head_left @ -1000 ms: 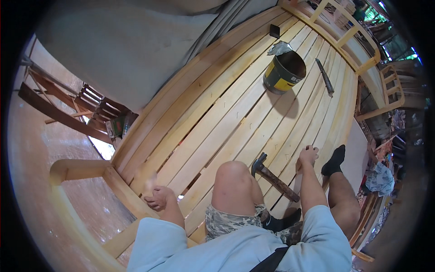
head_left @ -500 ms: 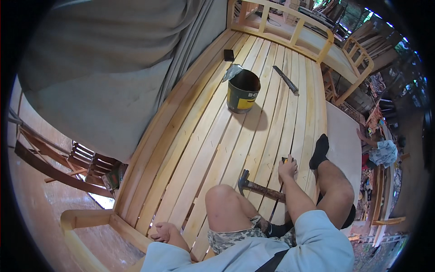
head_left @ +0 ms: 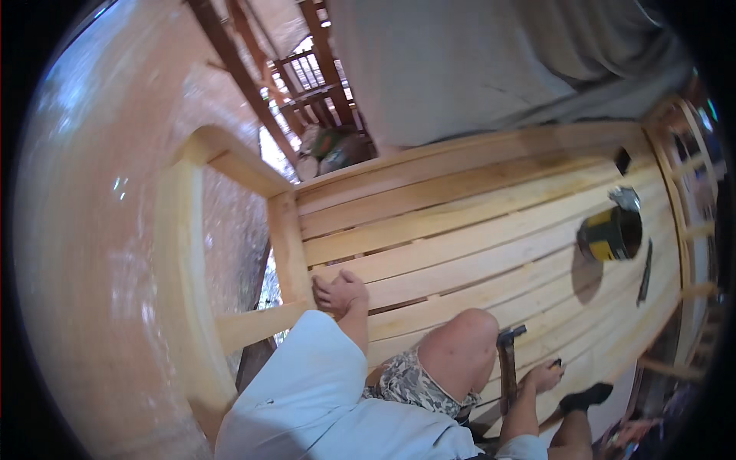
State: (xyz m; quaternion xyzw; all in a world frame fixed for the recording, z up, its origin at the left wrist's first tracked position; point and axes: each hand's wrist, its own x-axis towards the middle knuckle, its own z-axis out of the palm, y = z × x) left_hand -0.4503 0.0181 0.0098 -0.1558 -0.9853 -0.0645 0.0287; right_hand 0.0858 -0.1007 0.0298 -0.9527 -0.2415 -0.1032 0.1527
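Note:
I sit on a slatted wooden bench (head_left: 429, 253). My left hand (head_left: 341, 294) rests on the slat ends beside the end rail, fingers apart and holding nothing I can see. My right hand (head_left: 543, 377) is closed round a small black-and-yellow tool (head_left: 556, 365), mostly hidden by the fingers, its kind unclear. Between my raised knee and the right hand lies a claw hammer (head_left: 507, 366), its head pointing away from me. Farther right on the slats stands a dark bucket (head_left: 603, 236) with a yellow label and a silvery sheet at its rim.
A long dark tool (head_left: 645, 272) lies beyond the bucket, and a flat black object (head_left: 622, 160) near the back rail. Grey cloth (head_left: 491, 77) hangs behind the bench. At left, a curved wooden armrest (head_left: 184, 253) frames the bench end; slatted wooden furniture (head_left: 307, 84) stands beyond.
My view has swung left toward the bench's end and armrest. The left hand has moved forward along the end rail. The right hand still grips the small tool; the hammer still lies beside it.

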